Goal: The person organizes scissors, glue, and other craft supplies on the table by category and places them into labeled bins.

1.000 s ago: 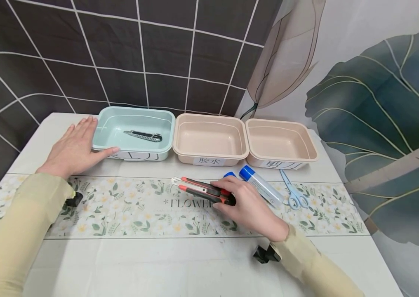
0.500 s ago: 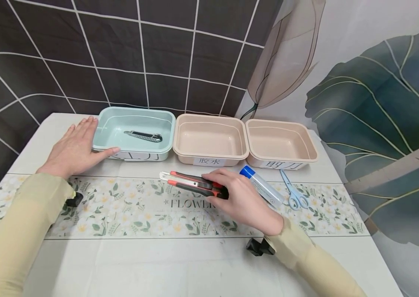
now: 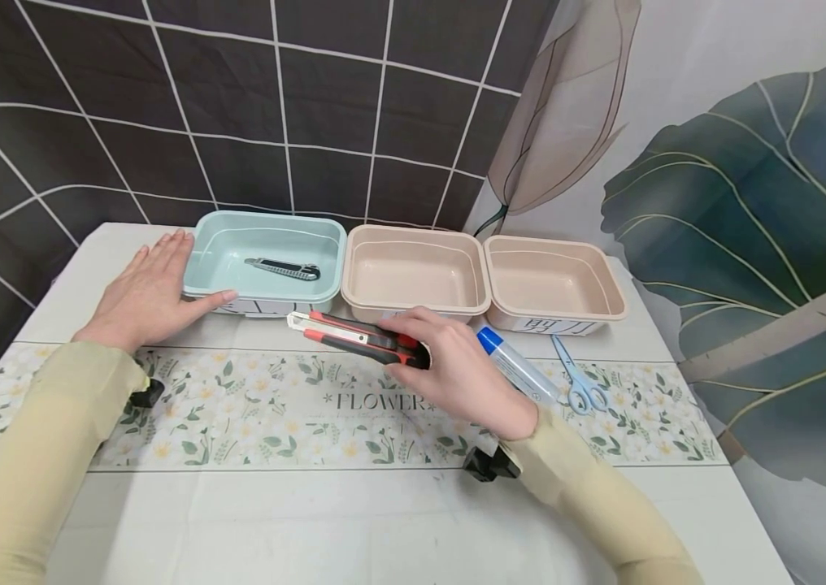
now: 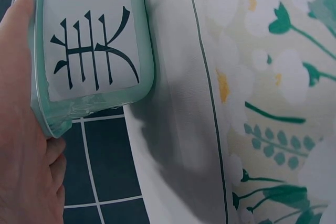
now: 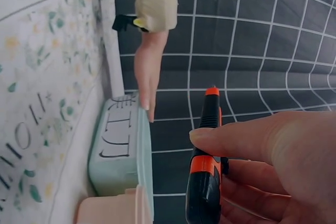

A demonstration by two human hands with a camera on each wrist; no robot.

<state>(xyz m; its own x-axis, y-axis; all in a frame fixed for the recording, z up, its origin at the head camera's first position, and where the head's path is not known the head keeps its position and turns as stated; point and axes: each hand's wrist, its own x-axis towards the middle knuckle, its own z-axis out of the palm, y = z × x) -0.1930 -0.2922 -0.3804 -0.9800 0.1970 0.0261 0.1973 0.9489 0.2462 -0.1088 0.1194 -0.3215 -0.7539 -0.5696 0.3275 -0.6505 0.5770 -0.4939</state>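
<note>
My right hand (image 3: 467, 374) holds a red-and-black utility knife (image 3: 347, 333) between thumb and fingers, with its pale blade end pointing left. The knife is raised near the front of the light blue bin (image 3: 321, 305). In the right wrist view, the thumb presses the side of the knife (image 5: 203, 198). Inside the blue bin lies a smaller grey-and-black utility knife (image 3: 284, 269). My left hand (image 3: 138, 292) rests at that bin's left end, fingers extended along its side and thumb at the front rim.
Two beige bins, middle (image 3: 416, 309) and right (image 3: 555, 313), stand beside the blue one, all with paper labels. In front lie a blue-capped glue tube (image 3: 523, 370) and light blue scissors (image 3: 581, 388). A dark gridded cloth (image 3: 325, 97) hangs behind the table.
My right hand has carried the utility knife left and upward toward the blue bin. A second blue cap, visible earlier, is now hidden behind that hand. The left hand stays put.
</note>
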